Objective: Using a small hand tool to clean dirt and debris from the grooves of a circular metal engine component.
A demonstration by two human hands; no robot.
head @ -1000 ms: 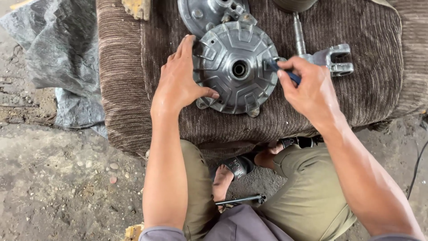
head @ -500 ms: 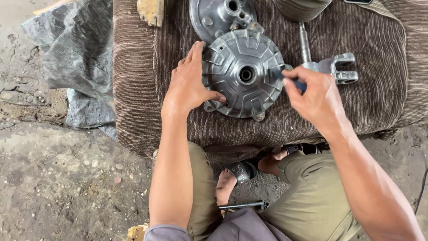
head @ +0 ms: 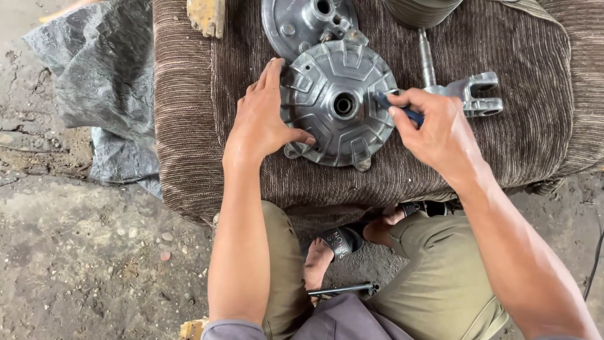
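The round ribbed metal hub (head: 338, 104) lies flat on the brown ribbed cloth (head: 189, 126) that covers the desk, near the middle of it, with its centre bore facing up.

The right hand's fingers (head: 402, 104) are pinched narrow around a blue-handled tool (head: 396, 108), whose tip rests on the hub's right rim. It is held low and slanted, like a pen, which suits fine work along the ribs.

The left hand (head: 264, 119) lies spread against the hub's left edge. Its thumb is pressed onto the near-left face and its fingers are open along the rim, holding nothing. It seems placed there to brace the hub against the push of the tool from the other side.

Just beyond the hub, touching or overlapping its far edge, lies a second grey metal cover (head: 302, 22).

To the right, a shaft with a forked end (head: 465, 94) lies on the cloth, close behind the right hand (head: 440, 135).

A ribbed cylindrical part (head: 421, 9) sits at the far edge, cut off by the frame. A yellowish block (head: 206, 16) lies at the far left of the cloth.

Grey plastic sheeting (head: 94, 94) is bunched on the dirt floor to the left.

Near the person's sandalled foot (head: 330, 245), a thin metal rod (head: 343, 289) lies on the ground.
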